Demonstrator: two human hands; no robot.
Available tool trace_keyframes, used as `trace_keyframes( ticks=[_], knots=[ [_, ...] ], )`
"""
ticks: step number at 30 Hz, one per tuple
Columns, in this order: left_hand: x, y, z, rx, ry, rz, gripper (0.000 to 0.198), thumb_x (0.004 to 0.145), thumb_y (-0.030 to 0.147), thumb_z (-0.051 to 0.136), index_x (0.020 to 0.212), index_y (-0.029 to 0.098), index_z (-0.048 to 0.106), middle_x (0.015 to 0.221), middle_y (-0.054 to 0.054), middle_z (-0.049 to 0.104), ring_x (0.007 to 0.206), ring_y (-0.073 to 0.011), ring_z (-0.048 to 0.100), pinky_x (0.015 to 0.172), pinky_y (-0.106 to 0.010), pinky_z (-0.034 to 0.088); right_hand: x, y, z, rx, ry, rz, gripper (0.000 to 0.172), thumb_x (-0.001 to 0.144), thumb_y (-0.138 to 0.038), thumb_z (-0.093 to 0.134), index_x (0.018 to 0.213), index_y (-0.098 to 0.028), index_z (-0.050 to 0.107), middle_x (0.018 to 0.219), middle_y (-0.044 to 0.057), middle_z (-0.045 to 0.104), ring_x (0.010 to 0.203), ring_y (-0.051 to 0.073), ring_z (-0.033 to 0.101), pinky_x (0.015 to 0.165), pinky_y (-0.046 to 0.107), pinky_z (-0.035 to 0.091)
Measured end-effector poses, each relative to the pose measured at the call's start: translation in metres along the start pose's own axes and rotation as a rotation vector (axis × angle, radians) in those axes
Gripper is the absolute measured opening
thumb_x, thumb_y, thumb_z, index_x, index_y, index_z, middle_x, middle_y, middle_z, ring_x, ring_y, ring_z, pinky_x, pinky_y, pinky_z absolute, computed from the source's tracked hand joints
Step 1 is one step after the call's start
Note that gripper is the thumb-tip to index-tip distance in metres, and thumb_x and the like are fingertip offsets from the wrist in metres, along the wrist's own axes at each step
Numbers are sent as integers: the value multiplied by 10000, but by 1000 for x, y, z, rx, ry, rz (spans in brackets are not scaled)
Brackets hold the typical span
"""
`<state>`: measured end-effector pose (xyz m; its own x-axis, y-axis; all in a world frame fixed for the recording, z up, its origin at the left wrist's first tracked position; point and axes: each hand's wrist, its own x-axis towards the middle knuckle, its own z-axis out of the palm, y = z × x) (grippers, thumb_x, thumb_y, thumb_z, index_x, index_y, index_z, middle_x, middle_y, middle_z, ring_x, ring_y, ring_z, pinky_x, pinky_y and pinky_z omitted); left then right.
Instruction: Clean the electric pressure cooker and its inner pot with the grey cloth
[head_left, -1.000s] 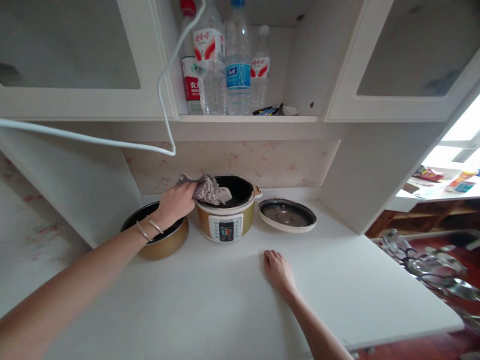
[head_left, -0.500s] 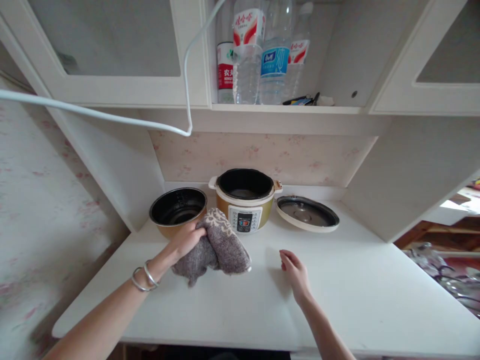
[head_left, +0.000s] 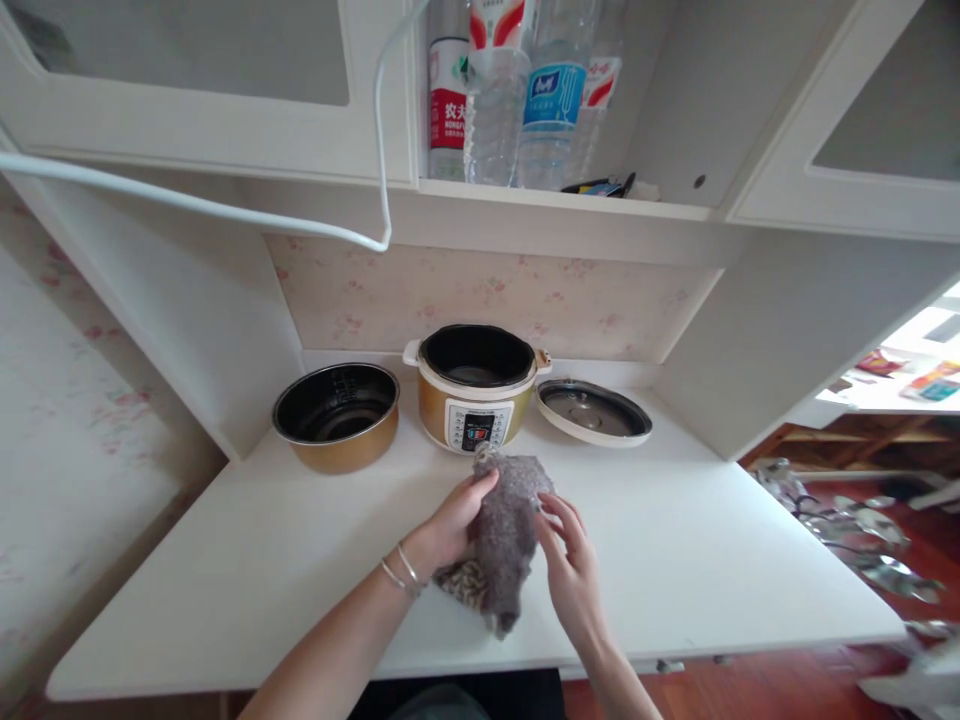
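Note:
A grey-brown cloth [head_left: 510, 520] with a patterned cream part hangs in folds above the front of the white counter. My left hand [head_left: 454, 520], with two silver bangles at the wrist, is closed on the cloth's left side. At its right edge, the bent fingers of my right hand [head_left: 566, 545] take hold of the cloth. Behind stands a gold and white electric cooker [head_left: 431, 405] with its lid off and a dark inside. To its left sits a gold inner pot [head_left: 345, 455] with a black lining. The round lid [head_left: 592, 437] lies underside up to the right.
Overhead, a cabinet shelf [head_left: 540, 195] holds several plastic bottles [head_left: 551, 100]. A white cable [head_left: 262, 220] hangs across the upper left. Side panels [head_left: 720, 350] flank the counter [head_left: 675, 560]. Transparent items [head_left: 847, 540] lie beyond the counter, lower right.
My left hand has carried the cloth right, away from the inner pot, towards the counter's middle front. My right hand has come to the cloth's right edge. The view has shifted.

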<state>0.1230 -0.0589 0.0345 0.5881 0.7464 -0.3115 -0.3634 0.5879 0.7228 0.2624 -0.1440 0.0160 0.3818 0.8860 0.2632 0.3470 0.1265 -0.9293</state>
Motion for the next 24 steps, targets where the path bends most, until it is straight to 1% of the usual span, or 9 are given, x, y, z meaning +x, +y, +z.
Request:
trace_keyframes(
  ticks=[4,6,8,10,13,15,17,20,24],
  knots=[
    [16,-7,43,-239,-181,-35,357,842,404,567,1108,172,613,1047,-92,679,893,-171,649,790,-267,494,18,-24,-17,-331,82,-274,374,892,-410,460,1206,-249,583,1335,70,476,1244,232,401,1066,452,307],
    [26,-14,51,-305,-247,-60,362,858,412,541,1113,166,611,1035,-89,675,875,-154,641,772,-249,489,30,-27,-30,-459,104,-352,386,895,-420,446,1210,-249,587,1342,67,480,1254,240,395,1061,468,313],
    [37,-26,48,-293,-277,-106,372,863,434,528,1110,167,606,1003,-83,669,804,-136,634,724,-244,489,37,-19,-40,-590,69,-373,397,894,-439,438,1219,-262,583,1358,49,475,1277,240,377,1066,465,307],
    [44,-41,34,-165,-243,-168,366,852,453,539,1073,170,607,942,-72,661,705,-120,614,670,-249,486,38,2,-42,-742,-40,-312,409,897,-451,420,1242,-283,564,1379,29,461,1305,237,349,1081,467,277],
    [40,-60,1,169,-83,-198,360,794,441,623,1011,154,598,913,-79,644,670,-123,606,655,-268,485,28,45,-34,-935,-256,-124,435,916,-433,363,1307,-303,500,1404,22,439,1326,241,328,1084,517,226],
    [25,-65,-23,333,31,-138,406,750,418,673,1052,164,576,994,-95,625,723,-143,634,667,-280,494,22,68,-27,-997,-321,-45,458,926,-427,325,1352,-307,442,1424,23,414,1337,241,311,1082,541,197],
    [3,-63,-47,437,103,-69,429,739,428,668,1076,181,570,1032,-98,611,740,-156,653,658,-281,502,23,78,-24,-1014,-354,-17,469,927,-432,312,1368,-310,415,1432,24,403,1339,240,308,1076,538,201],
    [-37,-53,-80,601,186,21,354,767,481,589,962,186,614,918,-71,633,666,-153,647,603,-264,495,37,66,-21,-998,-412,-31,441,901,-404,381,1308,-275,493,1372,54,475,1274,255,400,1039,468,291],
    [-85,-36,-124,770,414,184,360,809,518,468,929,211,614,751,-9,620,519,-139,577,475,-252,436,58,12,5,-839,-459,-130,348,897,-351,409,1176,-242,585,1161,69,629,1059,232,570,897,349,411]
  ],
)
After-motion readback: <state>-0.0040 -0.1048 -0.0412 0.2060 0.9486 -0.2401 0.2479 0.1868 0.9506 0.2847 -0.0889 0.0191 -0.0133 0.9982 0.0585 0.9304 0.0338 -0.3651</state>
